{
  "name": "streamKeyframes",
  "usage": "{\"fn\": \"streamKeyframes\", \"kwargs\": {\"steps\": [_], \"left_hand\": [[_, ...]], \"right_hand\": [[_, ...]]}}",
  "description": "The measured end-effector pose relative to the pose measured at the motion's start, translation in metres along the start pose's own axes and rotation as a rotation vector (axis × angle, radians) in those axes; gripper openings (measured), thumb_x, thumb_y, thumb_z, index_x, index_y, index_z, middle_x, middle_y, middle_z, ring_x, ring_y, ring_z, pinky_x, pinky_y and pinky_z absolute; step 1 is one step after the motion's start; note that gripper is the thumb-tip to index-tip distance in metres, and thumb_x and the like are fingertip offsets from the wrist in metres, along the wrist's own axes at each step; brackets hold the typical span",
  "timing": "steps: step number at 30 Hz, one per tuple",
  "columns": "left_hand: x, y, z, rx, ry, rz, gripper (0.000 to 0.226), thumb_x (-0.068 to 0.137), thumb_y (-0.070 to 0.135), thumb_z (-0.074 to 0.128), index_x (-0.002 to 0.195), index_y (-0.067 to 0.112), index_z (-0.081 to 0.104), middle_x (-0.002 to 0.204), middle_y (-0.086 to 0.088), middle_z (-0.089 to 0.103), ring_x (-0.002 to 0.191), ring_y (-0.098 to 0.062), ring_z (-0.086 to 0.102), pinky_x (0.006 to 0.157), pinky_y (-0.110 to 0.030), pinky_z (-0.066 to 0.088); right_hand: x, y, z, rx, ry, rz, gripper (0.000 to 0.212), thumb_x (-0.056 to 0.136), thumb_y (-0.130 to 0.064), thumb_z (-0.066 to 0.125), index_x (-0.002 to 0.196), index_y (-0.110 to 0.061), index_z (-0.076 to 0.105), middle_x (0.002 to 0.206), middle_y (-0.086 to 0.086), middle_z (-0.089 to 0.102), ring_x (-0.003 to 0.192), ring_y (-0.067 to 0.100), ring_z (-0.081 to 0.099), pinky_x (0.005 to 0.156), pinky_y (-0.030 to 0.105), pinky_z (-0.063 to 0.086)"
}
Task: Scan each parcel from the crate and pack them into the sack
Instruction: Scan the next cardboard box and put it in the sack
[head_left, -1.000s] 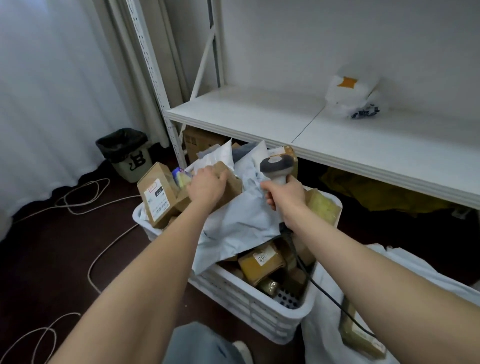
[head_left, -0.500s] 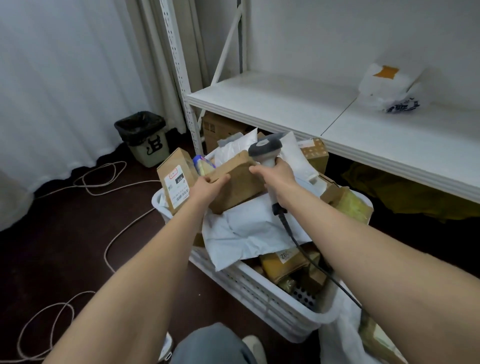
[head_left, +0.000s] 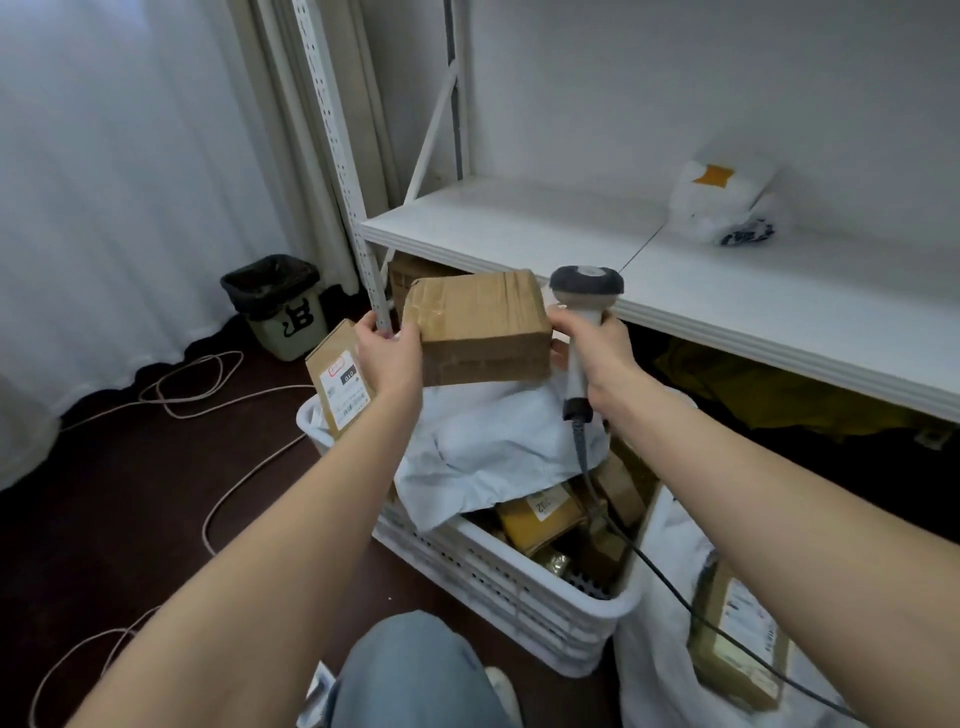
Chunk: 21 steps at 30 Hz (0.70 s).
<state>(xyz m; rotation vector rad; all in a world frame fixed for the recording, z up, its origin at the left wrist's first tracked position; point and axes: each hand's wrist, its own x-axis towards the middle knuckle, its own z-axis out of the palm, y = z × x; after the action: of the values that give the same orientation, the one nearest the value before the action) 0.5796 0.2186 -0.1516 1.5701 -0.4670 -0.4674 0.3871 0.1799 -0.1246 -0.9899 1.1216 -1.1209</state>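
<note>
The cardboard box (head_left: 480, 325) is held up in the air above the crate (head_left: 498, 577), in front of the shelf edge. It looks light, since one hand carries it by one end without sagging. Its walls look stiff, and the glossy tape bands across its top and left end could be slippery. The bare cardboard at the two short ends seems the safest place to hold. No label shows on the faces turned to the camera, so it probably needs turning before a scan.

The left hand (head_left: 387, 353) grips the box's left end, thumb on the near side and fingers curled round the far side. The right hand (head_left: 597, 353) wraps its fingers round the handle of the scanner (head_left: 584, 291), just beside the box's right end; whether a fingertip touches the box cannot be told.

The crate sits on a dark floor (head_left: 130, 519), packed with a soft white mailer bag (head_left: 493, 436) and more boxes. The sack (head_left: 654, 649) lies open touching its right side, with a labelled parcel (head_left: 737, 639) inside. A white shelf (head_left: 727, 291) runs behind, a small bin (head_left: 275, 301) stands by the curtain (head_left: 130, 182), and loose cables (head_left: 208, 395) trail across the floor.
</note>
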Motion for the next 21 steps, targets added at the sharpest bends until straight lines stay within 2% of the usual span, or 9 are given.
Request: {"fn": "streamKeyframes", "kwargs": {"steps": [2, 4, 7, 10, 12, 15, 17, 19, 21], "left_hand": [[-0.025, 0.014, 0.009, -0.044, -0.084, 0.002, 0.062, 0.087, 0.027, 0.061, 0.144, 0.019, 0.037, 0.125, 0.001, 0.051, 0.106, -0.017, 0.054, 0.089, -0.034, 0.049], [-0.059, 0.026, 0.018, -0.083, -0.194, 0.006, 0.056, 0.092, 0.021, 0.058, 0.144, 0.014, 0.039, 0.128, 0.0, 0.053, 0.11, -0.014, 0.052, 0.087, -0.025, 0.044], [-0.108, 0.024, 0.031, -0.083, -0.443, 0.073, 0.032, 0.09, 0.011, 0.058, 0.122, 0.01, 0.061, 0.114, -0.002, 0.067, 0.1, -0.014, 0.061, 0.081, -0.022, 0.05], [-0.162, 0.01, 0.038, -0.055, -0.596, 0.095, 0.03, 0.088, -0.001, 0.057, 0.115, 0.011, 0.063, 0.106, -0.002, 0.069, 0.087, -0.012, 0.066, 0.066, -0.016, 0.054], [-0.197, -0.004, 0.045, -0.041, -0.658, 0.093, 0.031, 0.088, -0.004, 0.056, 0.115, 0.009, 0.063, 0.103, -0.003, 0.068, 0.084, -0.014, 0.065, 0.061, -0.018, 0.053], [-0.244, -0.027, 0.053, -0.042, -0.708, 0.004, 0.018, 0.09, 0.005, 0.057, 0.104, 0.015, 0.063, 0.093, 0.001, 0.065, 0.083, -0.015, 0.061, 0.062, -0.022, 0.049], [-0.27, -0.04, 0.057, -0.05, -0.725, -0.079, 0.002, 0.092, 0.015, 0.059, 0.09, 0.016, 0.06, 0.075, 0.002, 0.057, 0.067, -0.013, 0.052, 0.056, -0.022, 0.04], [-0.293, -0.05, 0.061, -0.083, -0.724, -0.156, 0.019, 0.094, 0.024, 0.058, 0.078, 0.015, 0.052, 0.064, 0.004, 0.047, 0.059, -0.011, 0.043, 0.053, -0.021, 0.035], [-0.312, -0.054, 0.064, -0.095, -0.727, -0.22, 0.023, 0.096, 0.032, 0.056, 0.083, 0.014, 0.053, 0.067, 0.003, 0.052, 0.062, -0.01, 0.048, 0.058, -0.023, 0.044]], "right_hand": [[-0.018, -0.014, -0.029, 0.072, 0.046, -0.005, 0.042, 0.079, -0.025, 0.078, 0.115, -0.011, 0.063, 0.101, 0.006, 0.073, 0.094, 0.023, 0.071, 0.075, 0.034, 0.059], [-0.04, -0.024, -0.063, 0.135, 0.114, -0.002, 0.041, 0.083, -0.024, 0.075, 0.117, -0.01, 0.058, 0.101, 0.007, 0.072, 0.091, 0.02, 0.071, 0.065, 0.029, 0.058], [-0.075, -0.026, -0.12, 0.229, 0.216, 0.037, 0.041, 0.087, -0.022, 0.071, 0.122, -0.008, 0.054, 0.105, 0.012, 0.069, 0.092, 0.023, 0.069, 0.059, 0.026, 0.054], [-0.107, -0.015, -0.178, 0.307, 0.303, 0.087, 0.042, 0.089, -0.024, 0.07, 0.124, -0.01, 0.052, 0.108, 0.014, 0.068, 0.095, 0.026, 0.069, 0.062, 0.028, 0.054], [-0.128, -0.002, -0.21, 0.331, 0.359, 0.106, 0.043, 0.089, -0.025, 0.07, 0.125, -0.011, 0.051, 0.115, 0.016, 0.067, 0.104, 0.029, 0.066, 0.073, 0.031, 0.054], [-0.155, 0.016, -0.251, 0.367, 0.435, 0.119, 0.045, 0.088, -0.024, 0.071, 0.126, -0.008, 0.051, 0.113, 0.017, 0.066, 0.106, 0.03, 0.065, 0.087, 0.04, 0.054], [-0.169, 0.029, -0.274, 0.37, 0.474, 0.127, 0.042, 0.087, -0.023, 0.072, 0.121, -0.006, 0.053, 0.111, 0.018, 0.067, 0.104, 0.031, 0.066, 0.088, 0.042, 0.055], [-0.18, 0.042, -0.294, 0.364, 0.503, 0.138, 0.04, 0.086, -0.024, 0.073, 0.117, -0.005, 0.056, 0.109, 0.018, 0.069, 0.1, 0.032, 0.068, 0.089, 0.044, 0.055], [-0.187, 0.053, -0.311, 0.356, 0.523, 0.146, 0.034, 0.085, -0.024, 0.074, 0.111, -0.006, 0.06, 0.101, 0.015, 0.071, 0.089, 0.028, 0.07, 0.083, 0.041, 0.057]]}}
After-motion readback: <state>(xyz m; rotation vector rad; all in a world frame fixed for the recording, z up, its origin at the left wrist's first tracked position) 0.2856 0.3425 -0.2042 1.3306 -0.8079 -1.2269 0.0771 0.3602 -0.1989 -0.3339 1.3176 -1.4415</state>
